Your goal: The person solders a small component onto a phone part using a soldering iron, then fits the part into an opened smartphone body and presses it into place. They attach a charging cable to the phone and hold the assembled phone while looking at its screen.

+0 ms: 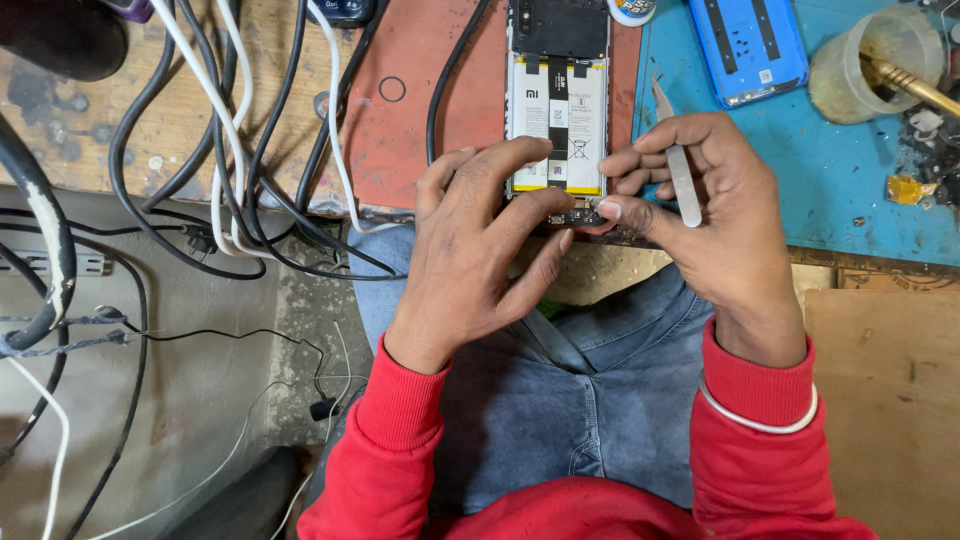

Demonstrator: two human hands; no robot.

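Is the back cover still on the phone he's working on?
No, the phone lies open with its battery exposed, while the blue back cover lies apart on the blue mat.

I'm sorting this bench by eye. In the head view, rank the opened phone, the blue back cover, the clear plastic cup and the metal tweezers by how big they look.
1. opened phone, though cut off at the top edge.
2. blue back cover, also cropped.
3. clear plastic cup.
4. metal tweezers, held in the right hand and partly hidden.

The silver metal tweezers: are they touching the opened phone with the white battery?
Apart. In the head view, the silver metal tweezers lie in the right hand, tips raised over the blue mat, beside the opened phone.
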